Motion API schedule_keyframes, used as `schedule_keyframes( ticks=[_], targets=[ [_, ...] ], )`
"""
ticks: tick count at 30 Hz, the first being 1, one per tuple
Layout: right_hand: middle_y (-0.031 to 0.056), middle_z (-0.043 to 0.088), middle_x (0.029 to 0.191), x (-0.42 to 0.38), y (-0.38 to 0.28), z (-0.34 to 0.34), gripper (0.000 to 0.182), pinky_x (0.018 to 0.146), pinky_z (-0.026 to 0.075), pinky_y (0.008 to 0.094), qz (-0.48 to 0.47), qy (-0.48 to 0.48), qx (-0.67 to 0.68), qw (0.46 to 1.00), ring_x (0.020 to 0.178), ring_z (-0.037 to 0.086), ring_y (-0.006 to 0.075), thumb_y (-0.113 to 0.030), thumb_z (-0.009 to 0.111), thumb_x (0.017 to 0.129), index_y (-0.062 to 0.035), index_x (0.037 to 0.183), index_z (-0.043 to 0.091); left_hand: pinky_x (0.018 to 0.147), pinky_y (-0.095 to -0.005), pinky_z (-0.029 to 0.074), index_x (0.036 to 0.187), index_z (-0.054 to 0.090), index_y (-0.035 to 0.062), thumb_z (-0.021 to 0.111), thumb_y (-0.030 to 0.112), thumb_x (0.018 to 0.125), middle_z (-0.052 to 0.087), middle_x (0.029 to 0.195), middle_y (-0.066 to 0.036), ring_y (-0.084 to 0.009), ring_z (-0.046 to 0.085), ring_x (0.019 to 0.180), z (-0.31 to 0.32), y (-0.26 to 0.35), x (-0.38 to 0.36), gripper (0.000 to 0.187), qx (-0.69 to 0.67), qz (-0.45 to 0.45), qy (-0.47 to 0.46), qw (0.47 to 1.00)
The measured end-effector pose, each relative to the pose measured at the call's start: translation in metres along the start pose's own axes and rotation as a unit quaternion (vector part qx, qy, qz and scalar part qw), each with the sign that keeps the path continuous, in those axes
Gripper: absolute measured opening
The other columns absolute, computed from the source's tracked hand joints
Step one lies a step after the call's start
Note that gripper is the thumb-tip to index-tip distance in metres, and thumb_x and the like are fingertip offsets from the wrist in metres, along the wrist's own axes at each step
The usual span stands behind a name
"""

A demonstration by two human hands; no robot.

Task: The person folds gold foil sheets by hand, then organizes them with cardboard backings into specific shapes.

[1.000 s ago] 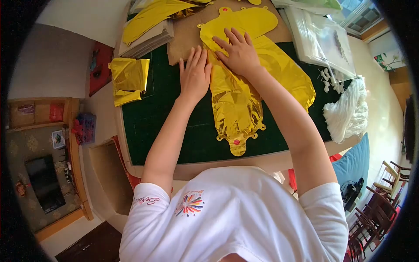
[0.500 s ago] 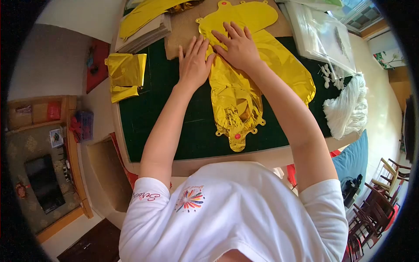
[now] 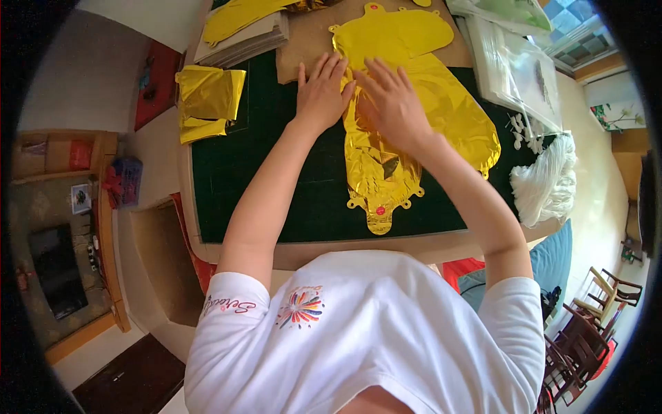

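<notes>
Foil (image 3: pixel 458 114) meets L hand (image 3: pixel 323 96); R hand (image 3: pixel 396 107) over it, poss. touching.

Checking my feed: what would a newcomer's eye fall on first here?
First, the shiny gold foil spread across the table, left hand at its edge, right hand over it. Then the white strand bundle at right and folded gold piece at left.

Daylight illuminates the scene, brightest at right. Foil surfaces show glare. Wide-angle distortion bends edges; corners darken.
</notes>
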State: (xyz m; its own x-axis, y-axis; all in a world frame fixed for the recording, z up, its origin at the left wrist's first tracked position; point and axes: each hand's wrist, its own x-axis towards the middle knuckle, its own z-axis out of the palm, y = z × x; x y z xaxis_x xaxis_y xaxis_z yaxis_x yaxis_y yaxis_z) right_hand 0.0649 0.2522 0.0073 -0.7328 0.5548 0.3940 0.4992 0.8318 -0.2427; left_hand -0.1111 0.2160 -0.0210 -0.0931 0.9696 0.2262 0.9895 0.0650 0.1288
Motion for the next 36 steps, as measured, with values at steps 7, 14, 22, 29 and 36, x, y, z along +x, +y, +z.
schedule_keyframes(
  ticks=[7, 14, 22, 29, 36],
  targets=[
    [0.0122, 0.046, 0.135, -0.047, -0.022, -0.007, 0.04, 0.109, 0.027, 0.0456, -0.041, -0.077, 0.024, 0.996, 0.131, 0.038, 0.0262, -0.02, 0.054, 0.09, -0.0061, 0.128, 0.05, 0.112, -0.0539, 0.01, 0.14, 0.035, 0.0141, 0.041, 0.042, 0.096, 0.033, 0.147, -0.005, -0.0214, 0.025, 0.138, 0.005, -0.001, 0.0, 0.053, -0.011, 0.001, -0.003, 1.0],
    [0.0124, 0.048, 0.133, -0.049, -0.03, -0.01, 0.038, 0.109, 0.027, 0.044, -0.069, -0.09, 0.02, 0.993, 0.129, 0.04, 0.0261, -0.02, 0.052, 0.092, -0.0069, 0.127, 0.051, 0.113, -0.0538, 0.01, 0.141, 0.034, 0.0151, 0.039, 0.043, 0.096, 0.032, 0.148, -0.004, -0.0213, 0.024, 0.139, 0.003, 0.0, 0.0, 0.053, -0.002, -0.002, -0.006, 1.0],
    [0.0133, 0.05, 0.129, -0.045, -0.03, -0.018, 0.036, 0.108, 0.03, 0.0442, -0.09, -0.06, 0.075, 0.991, 0.126, 0.043, 0.0259, -0.015, 0.054, 0.088, -0.0095, 0.125, 0.053, 0.112, -0.055, 0.011, 0.139, 0.037, 0.0147, 0.041, 0.042, 0.096, 0.035, 0.146, -0.005, -0.022, 0.026, 0.138, 0.006, -0.002, 0.0, 0.052, -0.005, 0.005, 0.009, 1.0],
    [0.0127, 0.054, 0.124, -0.039, -0.03, -0.018, 0.029, 0.106, 0.033, 0.0438, -0.12, -0.097, 0.089, 0.984, 0.12, 0.048, 0.0273, -0.01, 0.055, 0.085, -0.0058, 0.114, 0.059, 0.112, -0.0563, 0.012, 0.138, 0.039, 0.0138, 0.041, 0.042, 0.095, 0.036, 0.146, -0.007, -0.0225, 0.028, 0.137, 0.005, -0.001, 0.0, 0.051, -0.009, 0.004, 0.014, 1.0],
    [0.0142, 0.056, 0.116, -0.041, -0.024, -0.026, 0.03, 0.095, 0.042, 0.043, 0.025, -0.061, 0.148, 0.987, 0.11, 0.051, 0.032, -0.008, 0.06, 0.081, -0.0043, 0.111, 0.059, 0.111, -0.0567, 0.012, 0.138, 0.039, 0.0134, 0.042, 0.041, 0.095, 0.036, 0.145, -0.006, -0.0228, 0.028, 0.137, 0.006, -0.002, -0.001, 0.051, -0.008, 0.008, 0.02, 1.0]
  ],
)
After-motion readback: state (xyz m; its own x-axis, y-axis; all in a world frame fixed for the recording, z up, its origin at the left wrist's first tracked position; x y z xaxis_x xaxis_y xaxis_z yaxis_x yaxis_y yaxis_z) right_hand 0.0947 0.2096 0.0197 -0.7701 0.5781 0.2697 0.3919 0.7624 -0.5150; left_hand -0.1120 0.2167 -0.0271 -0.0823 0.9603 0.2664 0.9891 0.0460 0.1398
